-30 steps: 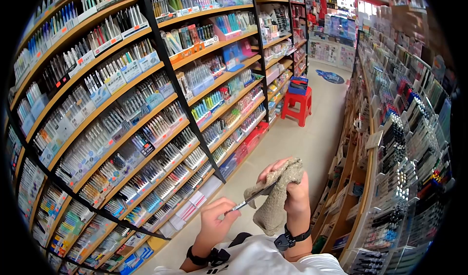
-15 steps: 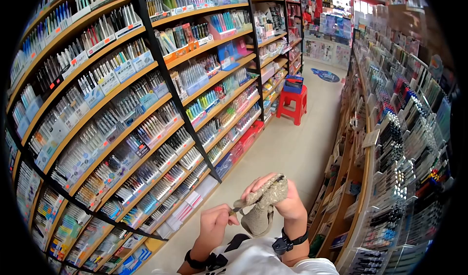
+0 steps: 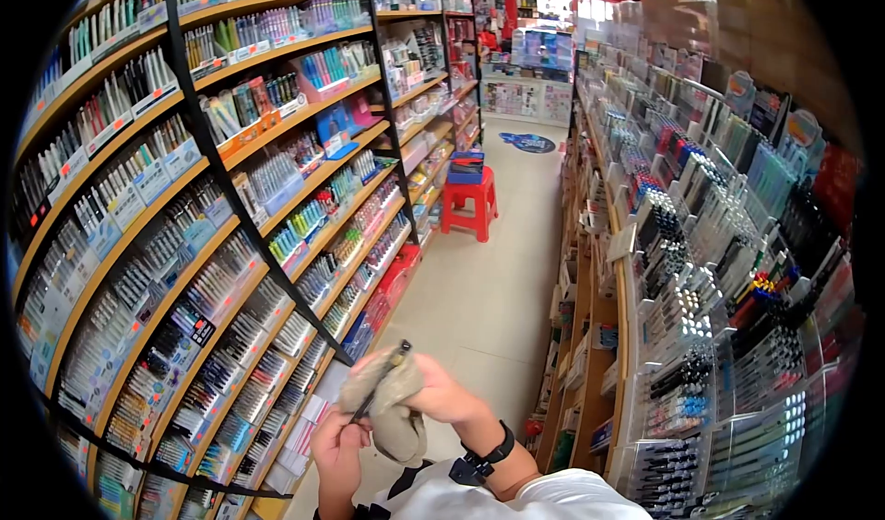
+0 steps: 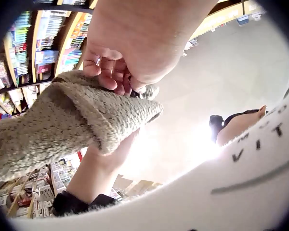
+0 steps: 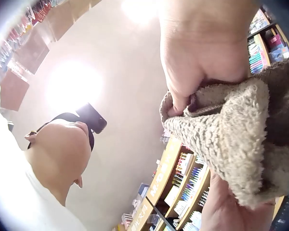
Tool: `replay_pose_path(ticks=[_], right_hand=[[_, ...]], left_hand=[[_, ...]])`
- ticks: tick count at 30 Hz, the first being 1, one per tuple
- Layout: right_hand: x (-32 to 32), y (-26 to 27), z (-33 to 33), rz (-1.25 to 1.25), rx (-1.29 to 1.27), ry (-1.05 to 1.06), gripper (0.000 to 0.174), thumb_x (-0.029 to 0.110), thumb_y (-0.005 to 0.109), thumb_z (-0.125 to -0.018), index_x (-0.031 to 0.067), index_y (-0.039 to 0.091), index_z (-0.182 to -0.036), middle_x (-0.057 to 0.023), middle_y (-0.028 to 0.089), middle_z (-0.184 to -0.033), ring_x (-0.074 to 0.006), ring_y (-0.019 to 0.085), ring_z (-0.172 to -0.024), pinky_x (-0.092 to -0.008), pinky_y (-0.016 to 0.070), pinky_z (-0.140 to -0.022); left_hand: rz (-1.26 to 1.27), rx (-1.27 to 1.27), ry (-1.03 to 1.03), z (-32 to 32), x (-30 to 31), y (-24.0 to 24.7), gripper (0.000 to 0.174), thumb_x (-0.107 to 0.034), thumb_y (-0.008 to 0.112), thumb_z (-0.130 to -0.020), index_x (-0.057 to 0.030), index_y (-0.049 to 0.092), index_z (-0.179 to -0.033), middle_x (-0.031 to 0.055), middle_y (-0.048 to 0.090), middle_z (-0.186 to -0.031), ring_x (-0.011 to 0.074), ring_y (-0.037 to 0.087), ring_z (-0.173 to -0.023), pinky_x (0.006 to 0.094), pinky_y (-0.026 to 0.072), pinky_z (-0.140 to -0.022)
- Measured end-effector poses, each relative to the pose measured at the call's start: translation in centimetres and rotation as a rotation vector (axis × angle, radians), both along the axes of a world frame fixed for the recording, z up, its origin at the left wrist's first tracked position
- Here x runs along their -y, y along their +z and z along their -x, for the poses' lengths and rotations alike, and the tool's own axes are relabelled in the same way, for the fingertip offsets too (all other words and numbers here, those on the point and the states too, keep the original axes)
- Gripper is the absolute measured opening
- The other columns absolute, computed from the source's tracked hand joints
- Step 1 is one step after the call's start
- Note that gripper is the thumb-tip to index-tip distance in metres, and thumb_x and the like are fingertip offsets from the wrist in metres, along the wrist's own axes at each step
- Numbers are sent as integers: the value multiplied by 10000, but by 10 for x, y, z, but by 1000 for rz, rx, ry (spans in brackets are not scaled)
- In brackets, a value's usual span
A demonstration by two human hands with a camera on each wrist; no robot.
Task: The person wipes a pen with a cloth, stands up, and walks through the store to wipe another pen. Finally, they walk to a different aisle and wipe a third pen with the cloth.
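A nubbly grey-beige cloth (image 3: 398,432) hangs in folds between the two hands, low in the head view. The right hand (image 3: 441,393) grips it from the right, fingers partly buried in its folds in the right wrist view. A slim dark pen-like stick (image 3: 376,389) slants up across the cloth, its knobbed end above the fold. The left hand (image 3: 337,448) pinches the stick's lower end between thumb and fingers. In the left wrist view the curled left fingers (image 4: 113,79) lie right at the cloth (image 4: 86,110), which covers most of the stick.
Tall shelves (image 3: 304,124) packed with pens rise on the left. Slanted racks (image 3: 691,308) of pens in clear holders line the right side. A red stool (image 3: 470,205) bearing a blue box (image 3: 466,167) stands farther down the aisle floor (image 3: 479,308).
The head view has swung right, so shelves and stool sit further left. Both hands moved left in view with the cloth and stick; the stick's knobbed end now stands out above the cloth.
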State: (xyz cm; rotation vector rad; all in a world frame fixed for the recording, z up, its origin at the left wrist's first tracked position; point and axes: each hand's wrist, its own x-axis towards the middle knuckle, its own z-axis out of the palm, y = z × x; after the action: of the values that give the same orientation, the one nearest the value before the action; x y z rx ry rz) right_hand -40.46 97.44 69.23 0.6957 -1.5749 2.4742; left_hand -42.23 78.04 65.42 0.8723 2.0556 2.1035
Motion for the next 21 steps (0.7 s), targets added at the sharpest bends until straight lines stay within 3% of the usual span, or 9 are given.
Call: replay_pose_path(ticks=[2,3,6,7,10,11,15,18,21], right_hand=[[5,-2,2,-113,62,99,300,89,612,-846,5,557,-1128,-61,586,-1091,-150,558,-976,-290,444,-881],[14,-15,11,-162,-73,58,286,116,638,-839,-5,563,-1088,-61,588,-1055,-144,550,-943,-288,444,-855],[25,-9,14,-196,-245,-32,277,115,647,-832,-23,560,-1056,-69,592,-1014,-140,542,-928,-291,449,-835],[24,-6,14,-266,-341,-105,296,107,643,-829,-36,542,-1068,-77,587,-996,-137,536,-931,-289,446,-833],[20,-17,12,-157,-146,-106,316,98,637,-833,-22,533,-1107,-65,586,-1021,-138,536,-935,-292,445,-845],[16,-13,6,-126,-78,-86,329,85,623,-847,-4,524,-1148,-54,588,-1039,-130,539,-962,-296,449,-859],[10,1,-5,71,40,-118,310,67,596,-877,9,515,-1170,-56,599,-1046,-122,547,-1016,-290,454,-884],[4,-3,-4,105,69,-143,433,106,617,-853,-10,475,-1246,-105,570,-1179,-183,548,-1083,-340,449,-938],[2,4,-3,138,-18,-290,504,200,657,-832,-33,471,-1238,-113,566,-1190,-193,549,-1104,-343,447,-940]], left_hand=[[74,-2,82,-4,-2,1,211,-117,565,-895,38,612,-1030,98,625,-993,152,604,-862,273,477,-754],[70,-93,125,-2,-6,-1,292,-43,611,-833,17,611,-1118,96,624,-1094,163,579,-1014,306,452,-878],[41,-116,223,-4,-15,12,273,-25,607,-825,10,621,-1095,82,629,-1071,159,569,-1023,317,439,-894],[-5,-117,233,-2,-17,13,256,-18,604,-824,21,624,-1076,79,635,-1052,153,582,-991,299,452,-865],[13,-39,230,4,-11,1,234,-25,589,-832,37,627,-1054,78,640,-1031,141,591,-961,279,461,-843],[-22,-115,219,3,-15,2,223,-104,552,-899,47,611,-1052,72,632,-933,120,594,-818,246,472,-727],[-31,-148,153,-4,-28,22,304,-241,418,-999,30,549,-1040,49,547,-753,94,487,-602,230,393,-539],[-42,-59,83,-3,-30,20,265,-206,414,-997,28,533,-1033,50,546,-758,95,495,-621,229,405,-555],[-66,-13,124,-1,-30,21,206,-109,441,-967,28,539,-1086,58,552,-809,81,494,-637,210,401,-562]])
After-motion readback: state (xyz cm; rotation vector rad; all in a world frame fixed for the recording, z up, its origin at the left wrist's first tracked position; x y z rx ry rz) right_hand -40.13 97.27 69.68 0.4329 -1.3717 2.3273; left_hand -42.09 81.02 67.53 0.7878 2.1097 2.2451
